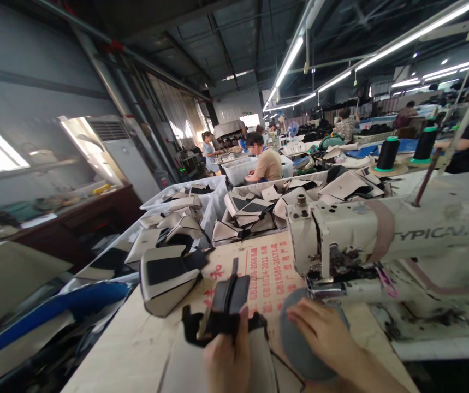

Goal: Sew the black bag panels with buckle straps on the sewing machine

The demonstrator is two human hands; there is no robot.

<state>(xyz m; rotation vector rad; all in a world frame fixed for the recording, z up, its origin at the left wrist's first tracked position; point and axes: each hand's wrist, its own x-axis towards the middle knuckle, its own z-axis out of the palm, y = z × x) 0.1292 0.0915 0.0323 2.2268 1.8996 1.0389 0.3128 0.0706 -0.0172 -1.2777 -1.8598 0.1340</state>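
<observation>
My left hand (228, 357) is closed on a beige and black sewn cover (259, 363), thumb raised along its black edge. A dark grey strap-like flap (232, 295) stands up from the cover, and a small brass-coloured strip (205, 322) shows beside the thumb. My right hand (324, 330) lies over a grey round disc (312, 357), fingers stretched to the left and close together; its thumb is hidden. Just above that hand is the needle end of a cream sewing machine (352, 234). Another beige and black sewn piece (171, 278) sits on the table to the left.
White bins (218, 196) heaped with similar pieces stand beyond the table (123, 333). Cardboard with red print (267, 262) lies on the tabletop. A blue-edged container (70, 305) is at lower left. Thread cones (387, 155) rise behind the machine. Several people work farther off, one person (271, 161) near the bins.
</observation>
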